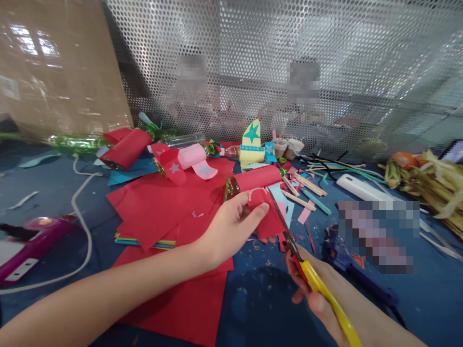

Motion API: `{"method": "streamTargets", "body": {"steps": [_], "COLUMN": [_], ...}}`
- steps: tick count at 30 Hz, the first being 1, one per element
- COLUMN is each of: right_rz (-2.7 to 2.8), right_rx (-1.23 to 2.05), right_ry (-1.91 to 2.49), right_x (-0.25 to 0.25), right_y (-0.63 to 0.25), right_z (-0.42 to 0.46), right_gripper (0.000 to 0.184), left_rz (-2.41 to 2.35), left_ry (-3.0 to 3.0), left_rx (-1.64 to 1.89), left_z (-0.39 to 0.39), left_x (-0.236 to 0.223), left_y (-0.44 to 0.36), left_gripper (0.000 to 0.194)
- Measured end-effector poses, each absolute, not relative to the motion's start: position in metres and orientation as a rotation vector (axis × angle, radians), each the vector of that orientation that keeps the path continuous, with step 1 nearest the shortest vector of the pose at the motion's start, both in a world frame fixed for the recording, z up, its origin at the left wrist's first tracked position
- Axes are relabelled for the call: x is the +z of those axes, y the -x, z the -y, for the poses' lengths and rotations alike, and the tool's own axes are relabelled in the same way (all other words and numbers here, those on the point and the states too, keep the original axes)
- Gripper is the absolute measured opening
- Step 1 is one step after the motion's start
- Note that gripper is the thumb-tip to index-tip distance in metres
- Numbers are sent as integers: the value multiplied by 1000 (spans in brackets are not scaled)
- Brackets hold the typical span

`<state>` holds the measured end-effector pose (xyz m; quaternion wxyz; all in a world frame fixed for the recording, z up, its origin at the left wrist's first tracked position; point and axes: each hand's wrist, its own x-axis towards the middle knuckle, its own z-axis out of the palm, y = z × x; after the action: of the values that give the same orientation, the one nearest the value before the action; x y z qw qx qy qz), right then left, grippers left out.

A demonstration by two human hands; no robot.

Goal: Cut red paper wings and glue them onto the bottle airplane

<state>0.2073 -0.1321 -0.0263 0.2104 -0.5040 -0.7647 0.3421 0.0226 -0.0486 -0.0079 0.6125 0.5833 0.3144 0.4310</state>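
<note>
My left hand (235,224) pinches a small piece of red paper (269,221) between thumb and fingers; a pale curved line runs along its top. My right hand (318,289) grips scissors (321,291) with yellow and red handles. Their dark blades lie against the right edge of the red paper, and how far they are parted I cannot tell. Just behind the paper lies a bottle wrapped in red paper (256,178). Under my left forearm spread several large red sheets (173,207), with a few coloured sheets (144,242) peeking out below.
Decorated bottles, one wrapped in pink (191,155), line the back before a perforated metal panel (235,62). A blue glue gun (361,279), sticks (307,183) and a white power strip (361,188) lie right. A purple power strip (36,246) and white cord (87,231) lie left.
</note>
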Motion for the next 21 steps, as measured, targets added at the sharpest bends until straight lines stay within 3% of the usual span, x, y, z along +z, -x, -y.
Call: {"method": "streamTargets", "body": {"steps": [21], "right_rz": [1902], "right_rx": [1159], "right_ry": [1312], "right_x": [-30], "right_y": [-205], "right_z": [138], "right_gripper": [66], "left_rz": [-724], "left_ry": [-1360], "left_rx": [898], "left_z": [52], "left_x": [-1], "left_y": [-23], "left_gripper": [15]}}
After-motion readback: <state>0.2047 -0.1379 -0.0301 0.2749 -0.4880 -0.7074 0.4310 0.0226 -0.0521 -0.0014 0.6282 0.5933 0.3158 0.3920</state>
